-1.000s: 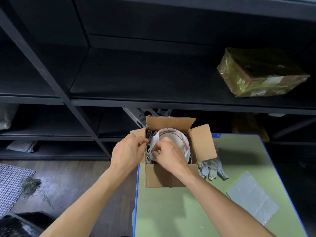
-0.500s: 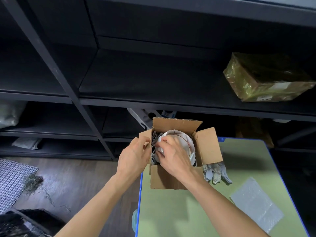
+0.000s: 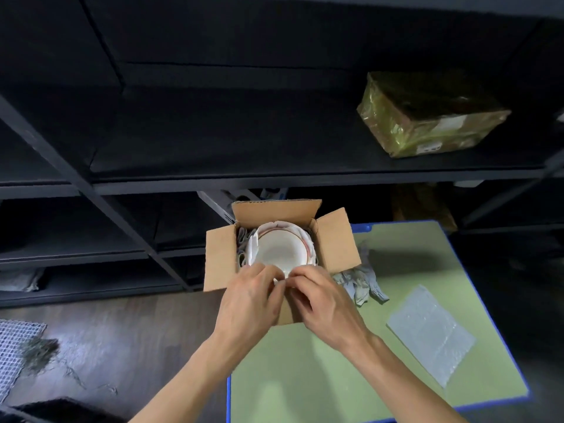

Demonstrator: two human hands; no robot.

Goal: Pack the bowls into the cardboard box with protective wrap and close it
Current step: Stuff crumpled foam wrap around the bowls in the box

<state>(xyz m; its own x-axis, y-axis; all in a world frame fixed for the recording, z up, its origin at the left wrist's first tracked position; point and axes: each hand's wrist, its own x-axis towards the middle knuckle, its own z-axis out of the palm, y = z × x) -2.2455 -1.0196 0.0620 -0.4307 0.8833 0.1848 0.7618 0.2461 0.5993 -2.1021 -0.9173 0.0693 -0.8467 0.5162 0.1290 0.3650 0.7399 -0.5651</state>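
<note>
Bowls (image 3: 279,251) sit nested, mouth up, in the open box (image 3: 220,264) at the counter's (image 3: 335,377) far left corner, just beyond both hands. Left hand (image 3: 247,300) and right hand (image 3: 323,303) meet at the near rim, fingers (image 3: 269,276) curled, pinching the wrap (image 3: 252,248) edge. Folding it over likely goes straight forward, with neither hand nearer.

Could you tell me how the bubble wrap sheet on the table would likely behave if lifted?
The bubble wrap sheet looks thin and translucent, so probably light and floppy, drooping from a corner. Lying flat on the smooth table, it would likely slide if pushed.
</note>
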